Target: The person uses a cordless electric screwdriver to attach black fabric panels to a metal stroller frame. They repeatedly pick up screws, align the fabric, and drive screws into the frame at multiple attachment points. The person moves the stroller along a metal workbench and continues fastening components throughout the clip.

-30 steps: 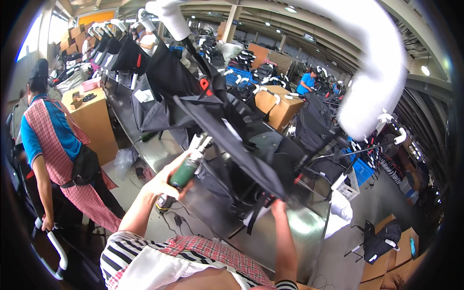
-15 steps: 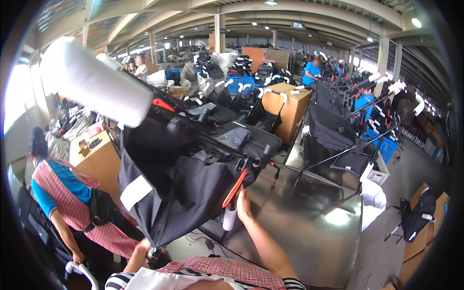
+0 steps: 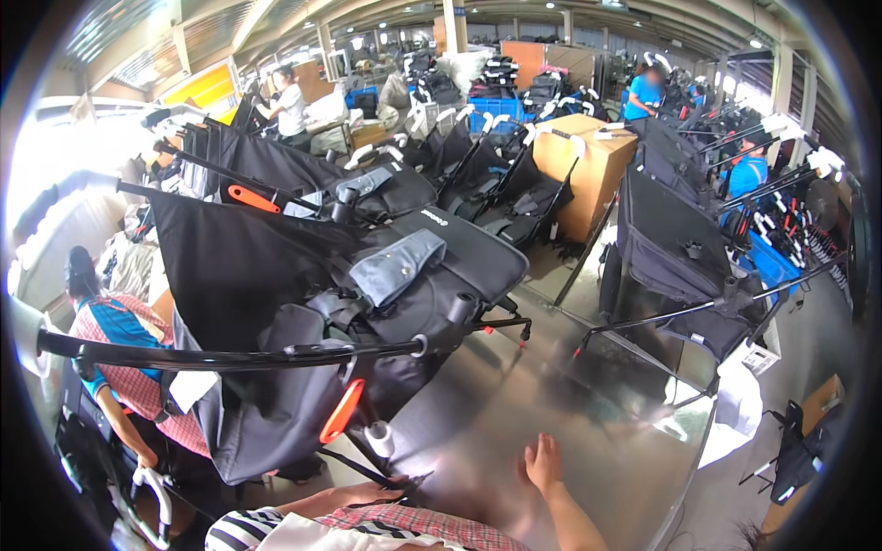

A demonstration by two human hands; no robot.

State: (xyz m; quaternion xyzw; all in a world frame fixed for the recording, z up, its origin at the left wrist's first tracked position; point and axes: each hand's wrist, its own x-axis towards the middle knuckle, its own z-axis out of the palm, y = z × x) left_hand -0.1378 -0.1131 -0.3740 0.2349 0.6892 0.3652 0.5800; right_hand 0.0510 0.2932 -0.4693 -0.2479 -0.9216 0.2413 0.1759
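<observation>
A black folding stroller [image 3: 266, 266] lies on its side on the shiny metal table [image 3: 570, 386], its tube frame [image 3: 239, 360] crossing close in front of me. An orange lever [image 3: 343, 412] and a pale grey cylindrical part [image 3: 378, 439] hang below the tube. Under these, by my apron, my left hand [image 3: 354, 496] is closed at a dark, thin, pointed thing [image 3: 413, 481]; its kind is unclear, and a dark strap runs close by. My right hand [image 3: 544, 462] is apart from the stroller, over the table, fingers stretched out and nothing in them.
Another black stroller [image 3: 671, 230] stands at the right end of the table. More strollers [image 3: 496, 174] and a cardboard box [image 3: 588, 165] are behind. At left, a co-worker [image 3: 119, 340] grips a white handle [image 3: 152, 496]. Persons in blue work at far right.
The stroller has come down and turned, its frame tube now crossing in front. My right hand has left the part beside the orange lever and moved right. My left hand has moved right from the fabric's lower corner.
</observation>
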